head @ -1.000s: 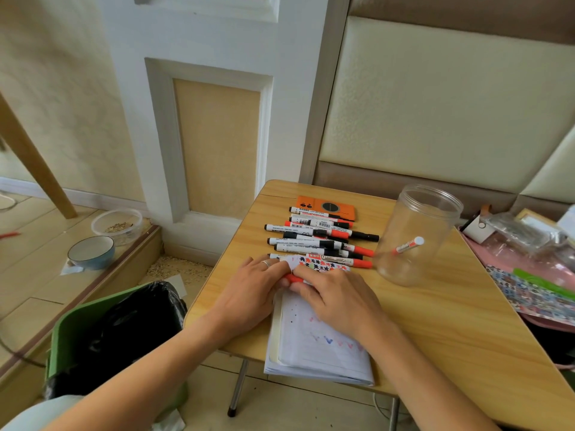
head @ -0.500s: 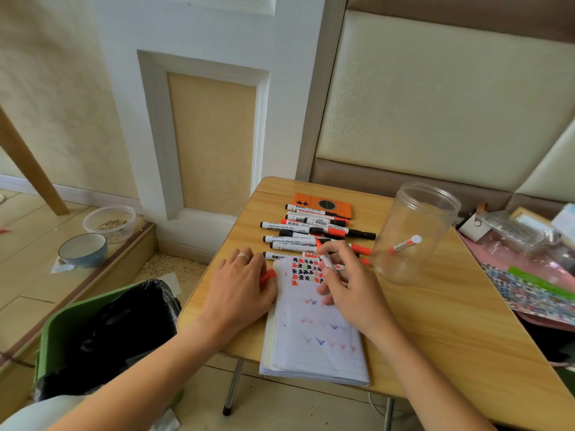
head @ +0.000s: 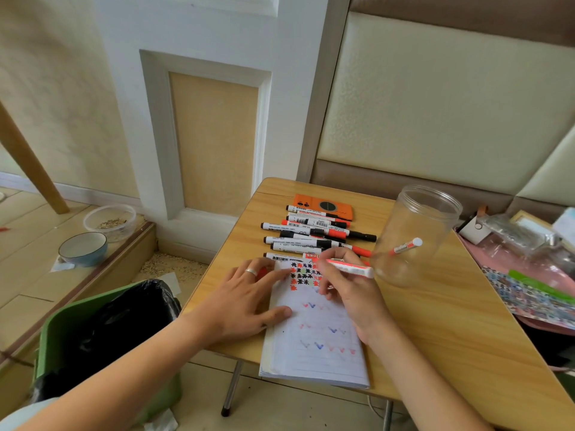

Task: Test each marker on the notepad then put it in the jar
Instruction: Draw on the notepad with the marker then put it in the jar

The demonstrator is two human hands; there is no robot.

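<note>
A white notepad (head: 314,343) with red and blue tick marks lies at the table's near edge. My right hand (head: 348,290) grips an uncapped red marker (head: 351,267), its tip hidden low on the page. My left hand (head: 245,300) lies flat on the notepad's left side, with the red cap (head: 262,273) tucked between its fingers. Several markers (head: 311,236) lie in a row behind the pad. The clear plastic jar (head: 413,234) stands to the right with one red marker (head: 406,246) leaning inside.
An orange case (head: 323,206) lies behind the markers. The wooden table (head: 441,325) ends at the wall. A green bin (head: 102,337) with a black bag stands at the left. Two bowls (head: 93,237) sit on the floor. Cluttered packets (head: 529,259) lie at the right.
The two hands pulled the red cap off the marker. My right hand swung the marker round into a writing grip over the page, while my left hand settled flat on the pad.
</note>
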